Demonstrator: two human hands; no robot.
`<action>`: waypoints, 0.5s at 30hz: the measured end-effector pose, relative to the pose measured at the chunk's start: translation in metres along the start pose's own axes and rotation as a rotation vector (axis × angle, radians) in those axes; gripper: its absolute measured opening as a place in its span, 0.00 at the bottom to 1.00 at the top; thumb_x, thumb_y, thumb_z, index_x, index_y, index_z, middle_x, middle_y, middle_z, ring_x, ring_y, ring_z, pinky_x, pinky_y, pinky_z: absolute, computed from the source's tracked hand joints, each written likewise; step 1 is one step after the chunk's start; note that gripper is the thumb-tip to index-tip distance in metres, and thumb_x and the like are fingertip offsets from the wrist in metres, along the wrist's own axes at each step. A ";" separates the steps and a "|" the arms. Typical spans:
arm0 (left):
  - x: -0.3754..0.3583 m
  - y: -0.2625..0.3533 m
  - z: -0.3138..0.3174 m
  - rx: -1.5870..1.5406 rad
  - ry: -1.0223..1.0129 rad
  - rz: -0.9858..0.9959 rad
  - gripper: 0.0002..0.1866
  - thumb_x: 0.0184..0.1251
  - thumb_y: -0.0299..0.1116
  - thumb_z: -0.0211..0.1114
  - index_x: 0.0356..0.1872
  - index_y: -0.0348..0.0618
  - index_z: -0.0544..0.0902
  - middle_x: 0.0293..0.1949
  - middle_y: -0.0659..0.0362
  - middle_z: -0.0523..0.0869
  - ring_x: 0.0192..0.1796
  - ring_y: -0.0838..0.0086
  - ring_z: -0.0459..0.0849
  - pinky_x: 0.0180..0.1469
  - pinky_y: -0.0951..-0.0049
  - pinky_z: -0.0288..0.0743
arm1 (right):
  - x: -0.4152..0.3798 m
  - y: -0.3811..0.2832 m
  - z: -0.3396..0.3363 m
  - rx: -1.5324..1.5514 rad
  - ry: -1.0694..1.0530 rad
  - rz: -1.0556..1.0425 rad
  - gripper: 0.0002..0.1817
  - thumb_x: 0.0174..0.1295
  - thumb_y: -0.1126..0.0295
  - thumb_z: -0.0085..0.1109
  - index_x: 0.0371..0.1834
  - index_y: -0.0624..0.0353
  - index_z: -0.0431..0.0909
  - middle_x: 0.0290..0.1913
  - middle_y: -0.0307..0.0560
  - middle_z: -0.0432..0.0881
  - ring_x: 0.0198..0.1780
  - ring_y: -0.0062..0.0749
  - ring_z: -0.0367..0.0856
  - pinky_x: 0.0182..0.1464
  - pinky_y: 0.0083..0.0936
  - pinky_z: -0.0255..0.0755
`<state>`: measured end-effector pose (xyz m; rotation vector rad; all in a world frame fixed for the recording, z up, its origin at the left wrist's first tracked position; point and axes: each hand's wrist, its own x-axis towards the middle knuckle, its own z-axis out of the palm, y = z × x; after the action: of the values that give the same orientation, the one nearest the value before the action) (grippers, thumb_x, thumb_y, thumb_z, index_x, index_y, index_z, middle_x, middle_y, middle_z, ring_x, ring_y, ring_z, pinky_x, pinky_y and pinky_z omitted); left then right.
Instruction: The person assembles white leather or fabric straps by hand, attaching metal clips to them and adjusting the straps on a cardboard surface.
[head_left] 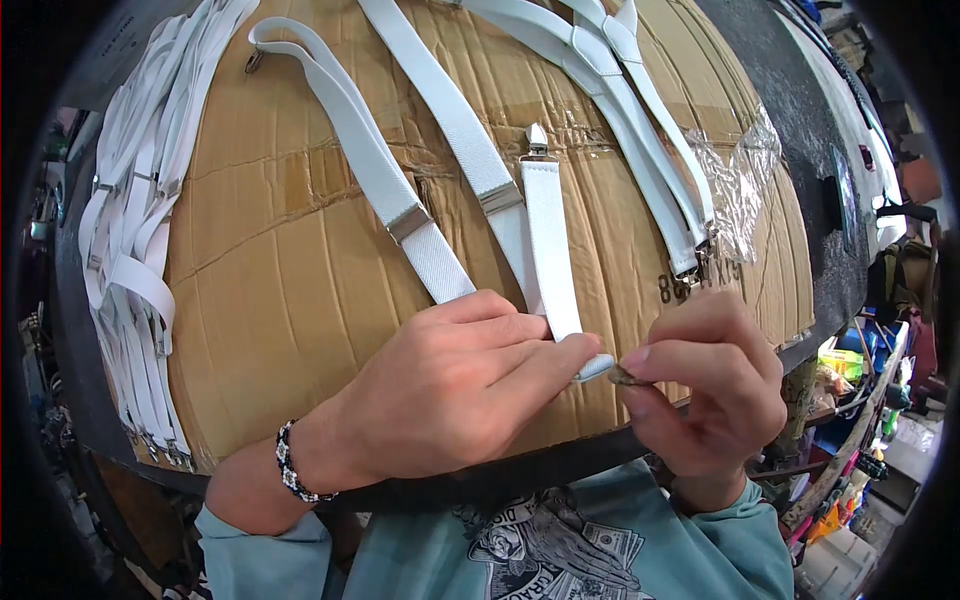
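My left hand (450,385) is closed on a pair of white suspenders (440,95), pinching a folded elastic strap end between thumb and fingers near the cardboard's front edge. One strap end (556,255) rises from the pinch and carries a silver clip (537,142), pointing away from me. Two metal slider buckles (408,223) sit on the longer straps. Just right of the fold, my right hand (705,385) pinches a small, dull metal piece (628,376) between thumb and index finger. Its exact kind is partly hidden by the fingertips.
Cardboard (280,310) covers the dark round table (790,110). A pile of white suspenders (135,240) lies along the left edge. Another pair of suspenders (640,150) lies at the right, beside crumpled clear plastic (738,180). Cluttered shelves (860,420) stand lower right.
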<state>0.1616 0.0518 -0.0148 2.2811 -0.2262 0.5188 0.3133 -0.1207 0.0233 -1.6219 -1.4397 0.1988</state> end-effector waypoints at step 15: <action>-0.002 0.001 0.008 0.047 0.048 0.018 0.22 0.51 0.19 0.74 0.51 0.32 0.87 0.31 0.59 0.86 0.32 0.69 0.85 0.42 0.66 0.79 | -0.002 -0.003 0.010 -0.163 -0.094 -0.121 0.16 0.47 0.83 0.73 0.40 0.64 0.83 0.34 0.48 0.82 0.28 0.37 0.82 0.28 0.29 0.77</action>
<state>0.1623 0.0454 -0.0200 2.3113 -0.2134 0.5936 0.3037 -0.1174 0.0189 -1.6670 -1.6574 0.0913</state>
